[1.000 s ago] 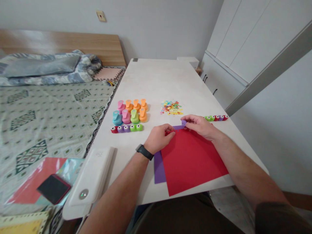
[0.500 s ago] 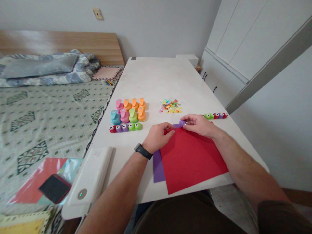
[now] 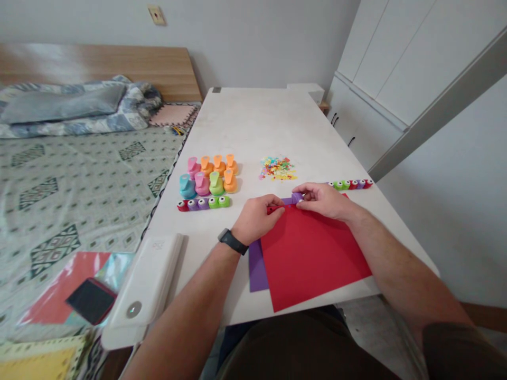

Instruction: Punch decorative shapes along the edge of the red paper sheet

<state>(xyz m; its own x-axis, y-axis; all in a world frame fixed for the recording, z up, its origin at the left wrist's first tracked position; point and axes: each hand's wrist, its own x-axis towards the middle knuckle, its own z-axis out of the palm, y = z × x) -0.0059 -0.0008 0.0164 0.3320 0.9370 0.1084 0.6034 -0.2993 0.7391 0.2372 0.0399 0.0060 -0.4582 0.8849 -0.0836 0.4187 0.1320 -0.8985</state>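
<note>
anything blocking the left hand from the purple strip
Nothing visible: the left hand already reaches the end of the purple strip, and the red sheet lies beneath them, not between.

8 tall punches (image 3: 208, 177); 10 sm punches (image 3: 204, 203); 2 sheets (image 3: 312, 258)

Both forearms angle inward from the person's body, the left forearm (image 3: 186, 301) and right forearm (image 3: 400, 264) converging. The left hand (image 3: 257, 219) curls knuckles-up, just beside the right hand (image 3: 325, 202), whose fingers (image 3: 311, 191) pinch toward it.
</note>
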